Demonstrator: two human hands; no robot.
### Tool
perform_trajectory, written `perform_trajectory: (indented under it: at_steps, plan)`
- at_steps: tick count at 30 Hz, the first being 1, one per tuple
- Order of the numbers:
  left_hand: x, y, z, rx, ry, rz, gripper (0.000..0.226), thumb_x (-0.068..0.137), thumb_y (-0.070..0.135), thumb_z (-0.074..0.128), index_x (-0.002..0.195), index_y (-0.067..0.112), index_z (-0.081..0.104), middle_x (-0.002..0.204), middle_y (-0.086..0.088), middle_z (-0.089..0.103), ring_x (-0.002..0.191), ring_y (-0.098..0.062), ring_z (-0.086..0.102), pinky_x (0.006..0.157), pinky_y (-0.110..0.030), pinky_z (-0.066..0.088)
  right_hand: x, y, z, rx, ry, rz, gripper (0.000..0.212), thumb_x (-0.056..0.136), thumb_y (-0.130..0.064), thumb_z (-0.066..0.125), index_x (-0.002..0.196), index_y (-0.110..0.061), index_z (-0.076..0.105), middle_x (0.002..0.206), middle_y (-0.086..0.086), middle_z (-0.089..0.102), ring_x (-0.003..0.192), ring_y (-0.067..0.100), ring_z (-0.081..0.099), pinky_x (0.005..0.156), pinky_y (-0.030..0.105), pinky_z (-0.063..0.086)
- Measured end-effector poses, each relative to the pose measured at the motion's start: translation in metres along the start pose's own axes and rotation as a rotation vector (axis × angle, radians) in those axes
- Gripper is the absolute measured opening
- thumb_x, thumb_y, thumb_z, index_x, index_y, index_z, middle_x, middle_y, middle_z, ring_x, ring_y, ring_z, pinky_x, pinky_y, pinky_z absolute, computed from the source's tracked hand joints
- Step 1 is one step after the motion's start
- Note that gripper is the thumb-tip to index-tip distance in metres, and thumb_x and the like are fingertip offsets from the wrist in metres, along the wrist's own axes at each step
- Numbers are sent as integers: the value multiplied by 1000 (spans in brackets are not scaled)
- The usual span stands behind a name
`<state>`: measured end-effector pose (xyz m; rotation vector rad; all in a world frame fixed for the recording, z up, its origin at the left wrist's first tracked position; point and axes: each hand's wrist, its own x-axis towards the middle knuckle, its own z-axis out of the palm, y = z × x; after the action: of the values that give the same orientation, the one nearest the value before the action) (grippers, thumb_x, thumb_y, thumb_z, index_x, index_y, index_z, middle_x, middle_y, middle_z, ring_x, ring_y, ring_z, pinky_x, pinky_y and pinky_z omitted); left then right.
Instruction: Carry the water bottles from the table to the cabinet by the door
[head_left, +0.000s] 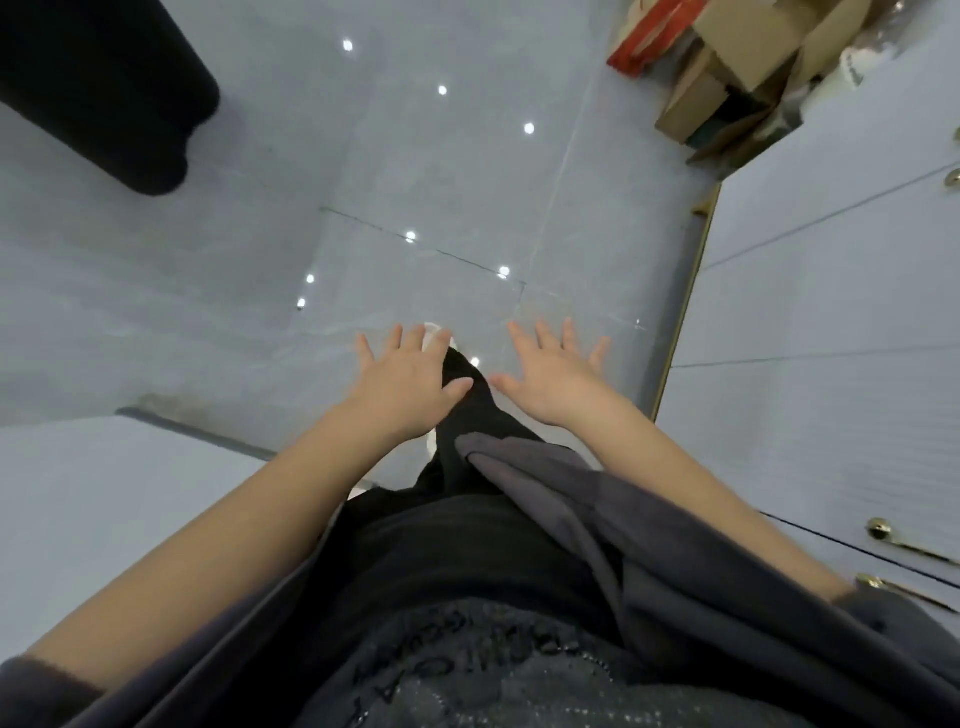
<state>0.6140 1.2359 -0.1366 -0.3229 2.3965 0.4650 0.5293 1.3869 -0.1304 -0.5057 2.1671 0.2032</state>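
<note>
My left hand (408, 376) and my right hand (556, 371) are stretched out in front of me over the glossy grey floor, palms down, fingers spread, nothing in either. No water bottle and no table appear in this view. A white cabinet (831, 312) with brass handles (904, 543) runs along my right side, its doors shut. Between my hands I see my dark trouser leg and a white shoe tip (434, 330).
A pile of cardboard boxes (737, 67) and a red bag (644, 36) lie at the top right, beyond the cabinet. A black rounded object (98, 83) stands at the top left. A white panel (104, 493) sits low on my left. Tiled floor (415, 182) stretches ahead.
</note>
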Motion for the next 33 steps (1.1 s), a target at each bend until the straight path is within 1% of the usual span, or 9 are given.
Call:
perform_trajectory:
  at_steps: [3,7,10,13,17,22,27,33]
  plan:
    - [12,-29,-17,-32,42,-70,66,96,57,33,151,22,19,158,-6,22,147,-28,12,114,-59,10,28,-31,-26,-51,-10,-58,74,99,-61,29,157,-30,-4,166,5,-7,151,35,-14,114,67,-7]
    - [39,-71,-47,-109,57,-149,67,97,56,33,152,22,18,157,-6,23,147,-29,13,114,-61,5,73,-79,-66,-116,-14,-124,73,99,-60,30,157,-31,-3,166,4,-6,151,34,-13,114,67,-7]
    - [61,-111,-72,-145,21,-203,66,97,56,33,152,22,18,158,-6,22,146,-29,13,114,-61,4,105,-120,-101,-164,-33,-154,73,99,-60,30,157,-31,-4,166,4,-7,151,35,-13,115,67,-7]
    - [77,-153,-100,-152,-34,-229,67,98,56,31,153,22,15,158,-7,21,147,-30,11,115,-62,4,130,-162,-135,-198,-62,-182,73,99,-59,30,157,-31,-5,166,5,-8,150,35,-14,115,66,-6]
    - [90,-212,-135,-210,-15,-268,66,98,55,31,153,22,16,159,-8,20,147,-29,10,115,-62,2,160,-226,-175,-293,-60,-242,74,99,-60,31,157,-32,-4,166,5,-5,151,35,-13,114,67,-7]
    - [89,-279,-165,-326,16,-320,67,98,55,32,154,22,15,161,-7,15,148,-29,6,115,-61,1,178,-309,-214,-361,-58,-300,73,99,-59,32,157,-31,-3,166,4,-6,151,34,-12,115,67,-5]
    - [89,-364,-190,-399,68,-308,69,99,54,31,154,19,13,161,-11,14,149,-30,4,119,-53,1,195,-399,-232,-400,-58,-304,73,99,-60,31,157,-33,-4,166,4,-5,151,34,-12,116,66,-6]
    - [72,-485,-224,-330,75,-193,69,98,54,33,154,17,16,160,-13,17,149,-32,4,120,-49,5,207,-517,-245,-308,-59,-214,74,98,-60,31,157,-33,-4,166,3,-6,151,34,-13,115,65,-5]
